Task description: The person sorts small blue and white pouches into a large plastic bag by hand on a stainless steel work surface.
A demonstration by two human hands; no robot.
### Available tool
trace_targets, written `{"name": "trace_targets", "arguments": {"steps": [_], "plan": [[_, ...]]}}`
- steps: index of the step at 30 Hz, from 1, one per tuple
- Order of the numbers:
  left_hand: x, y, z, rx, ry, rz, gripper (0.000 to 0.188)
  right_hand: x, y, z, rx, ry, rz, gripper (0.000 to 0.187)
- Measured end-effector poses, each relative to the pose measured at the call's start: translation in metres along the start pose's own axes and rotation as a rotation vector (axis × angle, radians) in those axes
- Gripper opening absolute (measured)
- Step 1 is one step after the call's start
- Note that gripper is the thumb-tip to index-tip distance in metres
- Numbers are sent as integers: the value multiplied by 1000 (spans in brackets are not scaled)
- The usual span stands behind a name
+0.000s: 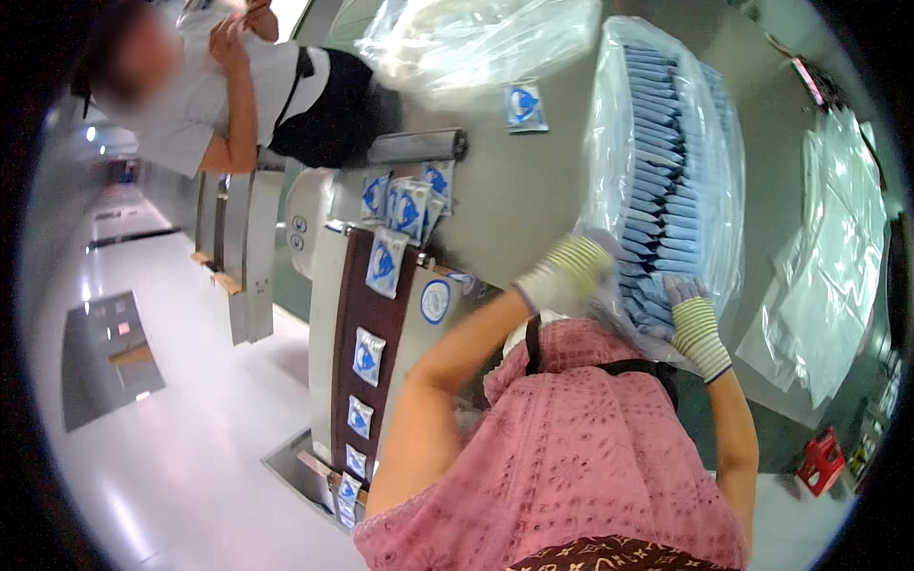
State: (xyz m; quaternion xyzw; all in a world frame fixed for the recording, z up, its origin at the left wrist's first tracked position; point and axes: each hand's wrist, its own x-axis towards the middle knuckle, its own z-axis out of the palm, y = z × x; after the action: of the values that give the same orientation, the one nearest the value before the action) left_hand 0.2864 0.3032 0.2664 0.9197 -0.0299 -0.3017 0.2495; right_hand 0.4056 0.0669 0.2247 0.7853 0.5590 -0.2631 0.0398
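Along the worktop [519, 186] from its near edge, rows of blue packets [652, 157] are lined up in a clear bag [603, 133]; the nearest are touched by the right hand [698, 328], fingers slightly spread; the fingers of the left hand [568, 274], blurred beside the bag, cannot be judged; rows are probably best squared with light, even pressure

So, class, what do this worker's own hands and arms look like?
The left hand and right hand wear whitish gloves with yellow-green stripes; the right cuff ends in a dark blue edge. Both forearms are bare. The left glove is blurred.
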Motion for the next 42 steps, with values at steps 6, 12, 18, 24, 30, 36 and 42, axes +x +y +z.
{"name": "trace_targets", "arguments": {"steps": [6,12,18,24,30,36,42], "plan": [[-131,-210,52,-398,806,-773,39,10,0,6,55,95,-8,88],[-146,-364,145,-727,574,-950,76,67,-116,-49,729,479,-55,65],[-103,-320,99,-694,233,-1132,119,256,-208,84,1231,-1,168,61],[-71,-281,157,-495,562,-885,85,282,-257,92,1646,68,164,52],[-29,-222,197,-1494,875,-304,49,236,-201,99,1693,160,170,67],[-21,-148,160,-852,1208,-109,28,188,-169,71,1848,71,77,61],[-27,-155,94,-2141,969,-101,33,177,-137,39,1815,265,19,49]]}}
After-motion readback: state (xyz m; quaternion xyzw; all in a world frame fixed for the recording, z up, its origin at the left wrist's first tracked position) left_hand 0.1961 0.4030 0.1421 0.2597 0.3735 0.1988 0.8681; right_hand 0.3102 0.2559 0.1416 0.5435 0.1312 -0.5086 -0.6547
